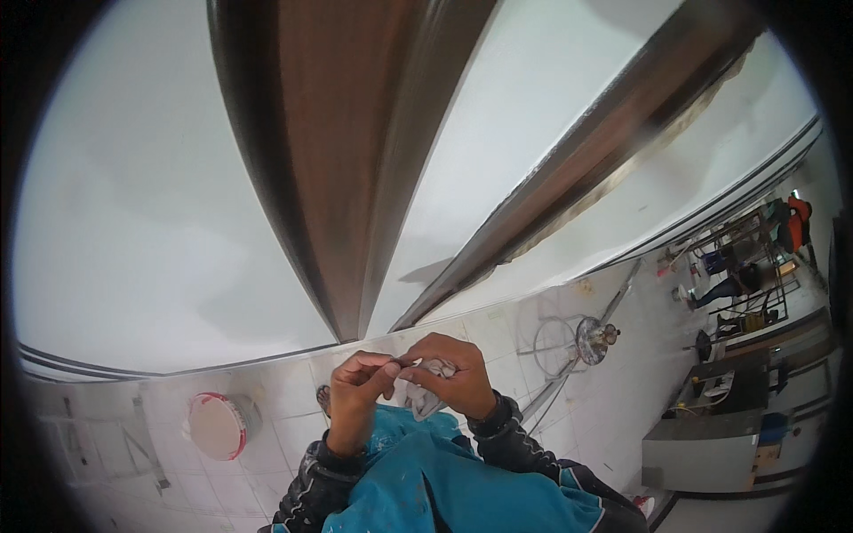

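Observation:
My left hand [356, 393] and my right hand [458, 377] meet in front of my body, low in the picture. A crumpled whitish cloth [425, 404] is tucked in my right hand, its folds hanging below the thumb. Thumb and forefinger of my left hand are pinched together, right beside the right fingertips. Whatever sits in that left pinch is too small to make out. My sleeves are dark and dusty, and a teal garment [400, 466] covers my front.
Ahead stands a white wall [142, 204] with two brown door-frame-like uprights [333, 133]. A round bucket [218, 426] with a red rim is at left on pale floor tiles [284, 422]. To the right are a metal stand [593, 340], a grey cabinet [702, 462] and people near a rack.

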### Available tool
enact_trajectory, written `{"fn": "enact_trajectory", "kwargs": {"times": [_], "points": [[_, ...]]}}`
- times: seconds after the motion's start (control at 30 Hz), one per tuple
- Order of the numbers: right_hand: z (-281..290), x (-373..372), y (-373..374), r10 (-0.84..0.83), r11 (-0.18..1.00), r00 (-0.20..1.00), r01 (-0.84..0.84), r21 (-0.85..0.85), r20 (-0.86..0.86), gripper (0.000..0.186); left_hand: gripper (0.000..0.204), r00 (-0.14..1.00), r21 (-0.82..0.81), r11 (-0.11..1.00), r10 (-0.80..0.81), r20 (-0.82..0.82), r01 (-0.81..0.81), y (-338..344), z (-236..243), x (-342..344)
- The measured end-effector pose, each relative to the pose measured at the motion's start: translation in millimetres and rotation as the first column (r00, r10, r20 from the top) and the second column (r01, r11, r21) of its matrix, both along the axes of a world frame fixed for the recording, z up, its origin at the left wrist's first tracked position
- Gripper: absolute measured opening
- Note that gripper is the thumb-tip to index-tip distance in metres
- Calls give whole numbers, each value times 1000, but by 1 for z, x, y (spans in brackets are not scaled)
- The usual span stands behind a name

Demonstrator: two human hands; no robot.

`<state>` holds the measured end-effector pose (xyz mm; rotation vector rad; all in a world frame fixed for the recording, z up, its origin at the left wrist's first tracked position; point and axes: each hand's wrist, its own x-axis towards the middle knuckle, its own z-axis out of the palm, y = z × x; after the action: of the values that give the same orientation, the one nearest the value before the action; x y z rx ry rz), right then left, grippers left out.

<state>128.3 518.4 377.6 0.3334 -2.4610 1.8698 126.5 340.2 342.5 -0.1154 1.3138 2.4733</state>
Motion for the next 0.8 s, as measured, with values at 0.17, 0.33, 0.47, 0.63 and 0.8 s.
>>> {"fn": "enact_trajectory", "kwargs": {"times": [0.17,0.33,0.47,0.63,0.8], "points": [[-13,8,-1,-222,963,975,214,-165,-31,14,11,999,110,993,33,-15,-31,25,-3,-1],[-19,12,-5,-411,851,907,419,-316,93,11,54,964,-76,993,-105,-245,88,54,11,5],[-28,10,8,-453,859,891,441,-258,13,10,60,901,-179,928,-362,-239,326,60,-3,14],[-26,-2,44,-388,922,891,376,-96,-237,11,34,896,-347,856,-436,-86,383,63,-12,20],[-4,-22,79,-455,805,884,355,-474,-109,12,29,892,-634,709,-447,-66,308,17,-74,11]]}}
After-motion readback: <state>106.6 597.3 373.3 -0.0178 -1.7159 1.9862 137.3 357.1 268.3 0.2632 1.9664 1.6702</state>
